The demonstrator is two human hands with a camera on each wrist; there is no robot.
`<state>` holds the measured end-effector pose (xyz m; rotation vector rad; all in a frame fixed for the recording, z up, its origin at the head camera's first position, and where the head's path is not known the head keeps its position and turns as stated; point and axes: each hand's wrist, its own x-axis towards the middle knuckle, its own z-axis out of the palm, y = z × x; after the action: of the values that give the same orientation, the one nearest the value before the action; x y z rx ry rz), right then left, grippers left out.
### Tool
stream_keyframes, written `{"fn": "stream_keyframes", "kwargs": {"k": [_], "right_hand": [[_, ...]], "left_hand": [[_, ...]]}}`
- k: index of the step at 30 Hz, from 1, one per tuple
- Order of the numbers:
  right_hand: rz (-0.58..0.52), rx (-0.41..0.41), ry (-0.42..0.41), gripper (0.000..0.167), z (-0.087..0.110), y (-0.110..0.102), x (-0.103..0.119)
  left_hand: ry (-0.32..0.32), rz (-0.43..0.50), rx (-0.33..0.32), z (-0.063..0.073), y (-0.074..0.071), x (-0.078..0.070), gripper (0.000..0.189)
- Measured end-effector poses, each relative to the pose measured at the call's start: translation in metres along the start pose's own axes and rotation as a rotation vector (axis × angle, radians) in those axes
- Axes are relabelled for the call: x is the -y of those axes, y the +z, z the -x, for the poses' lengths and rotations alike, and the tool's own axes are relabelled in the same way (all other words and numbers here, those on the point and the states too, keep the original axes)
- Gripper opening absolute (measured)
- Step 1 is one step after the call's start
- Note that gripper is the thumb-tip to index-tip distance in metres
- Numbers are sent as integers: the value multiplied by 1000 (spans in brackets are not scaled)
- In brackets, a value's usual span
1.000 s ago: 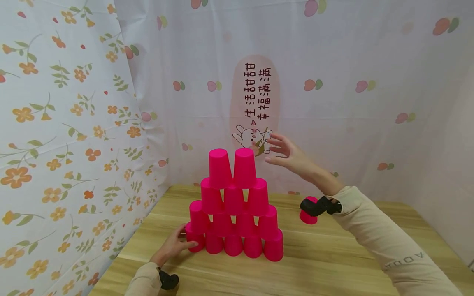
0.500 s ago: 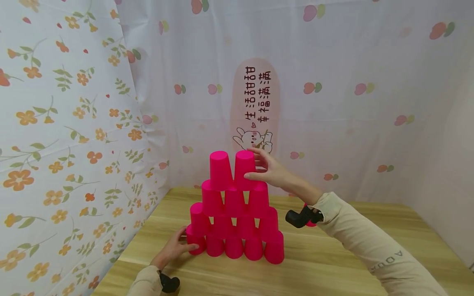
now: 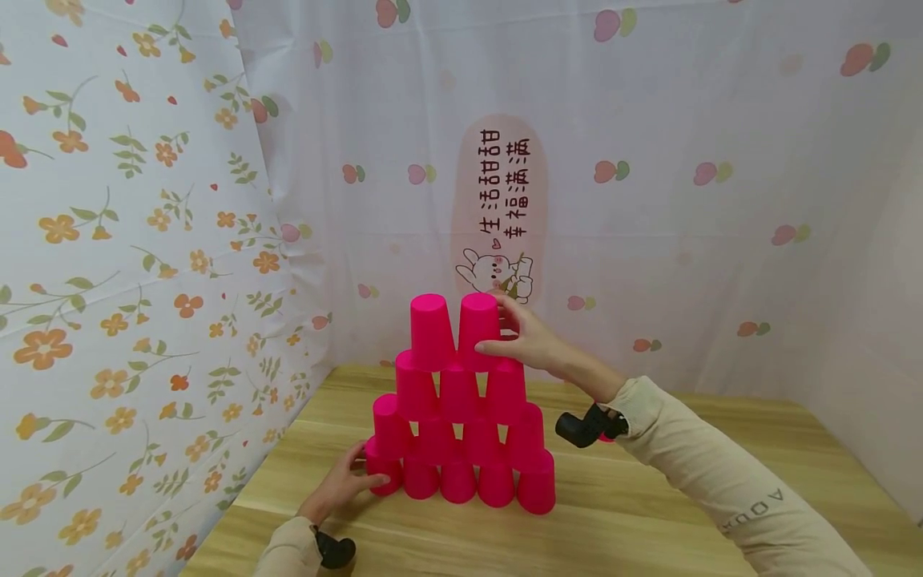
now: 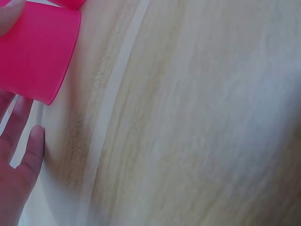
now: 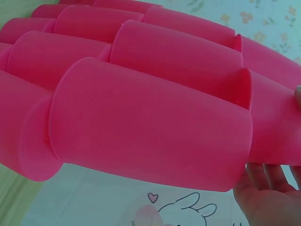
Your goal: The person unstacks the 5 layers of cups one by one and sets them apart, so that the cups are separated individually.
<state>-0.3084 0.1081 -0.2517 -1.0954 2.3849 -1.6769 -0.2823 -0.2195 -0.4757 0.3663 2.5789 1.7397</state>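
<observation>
Pink upside-down cups stand in a stepped pyramid on a wooden table, with two cups at the top. My right hand point(image 3: 532, 336) holds the right-hand top cup point(image 3: 476, 324), thumb on its near side and fingers behind. In the right wrist view, that hand's fingers point(image 5: 263, 181) lie along the side of a cup point(image 5: 275, 125) at the upper end of the stack. At the lower left, my left hand point(image 3: 343, 484) has its thumb and fingers around the end cup point(image 3: 383, 467) of the bottom row. The left wrist view shows this cup point(image 4: 37, 52) between thumb and fingers.
Another pink cup point(image 3: 607, 438) on the table is mostly hidden behind the right wrist's black camera mount point(image 3: 580, 427). A printed cloth point(image 3: 649, 264) hangs behind the table point(image 3: 634, 513), and a floral cloth point(image 3: 144, 320) stands along its left side.
My right hand has come left and down from beside the top row to the right-hand top cup. My left hand stays at the bottom-left cup, and the stack looks unchanged.
</observation>
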Motion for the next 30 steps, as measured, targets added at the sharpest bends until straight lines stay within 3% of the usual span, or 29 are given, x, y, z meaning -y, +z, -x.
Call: {"fn": "stream_keyframes", "kwargs": {"k": [8,16,22,30], "right_hand": [[20,-57,9,63,3,-14,8],[78,-163,16,62,16,-53,17],[182,-269,44,62,40,-91,6],[275,-376,208,67,82,-133,-34]], "left_hand": [[-36,5,-18,-1,3,1,59],[-38,-11,-7,1,3,1,61],[-52,2,4,-1,1,4,61],[-69,12,17,-3,-1,5,64]]}}
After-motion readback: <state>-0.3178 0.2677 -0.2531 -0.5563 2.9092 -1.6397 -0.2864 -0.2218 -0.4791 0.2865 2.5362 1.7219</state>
